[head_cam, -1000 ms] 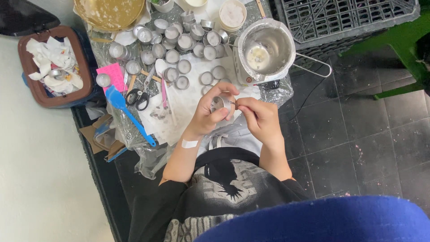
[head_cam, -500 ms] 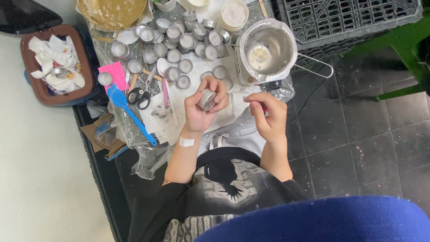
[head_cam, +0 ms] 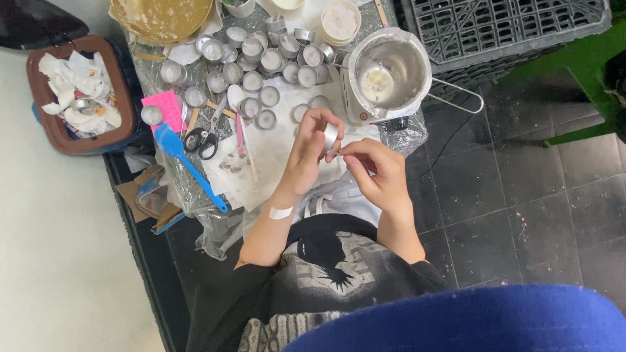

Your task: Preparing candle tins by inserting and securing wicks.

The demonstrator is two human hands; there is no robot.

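My left hand (head_cam: 312, 148) holds a small round metal cup (head_cam: 331, 137) tilted on its side above the white paper (head_cam: 274, 156). The fingertips of my right hand (head_cam: 378, 171) are pinched together right at the cup's open rim, touching it; whether they hold something small I cannot tell. A white plaster sits on my left wrist. Several more small metal cups (head_cam: 261, 72), some filled with white wax, stand in a cluster beyond my hands.
A steel pot (head_cam: 390, 68) with a wire handle stands at the right of the cups. Scissors (head_cam: 205, 135), a blue spatula (head_cam: 186, 163) and a pink pad (head_cam: 164, 109) lie left. A brown bin (head_cam: 78, 98) of white scraps stands far left. A black crate (head_cam: 508, 26) is at upper right.
Half a second ago my hands were apart with the cup in my left hand; my right hand has come back to the cup's rim. The view shifted slightly.
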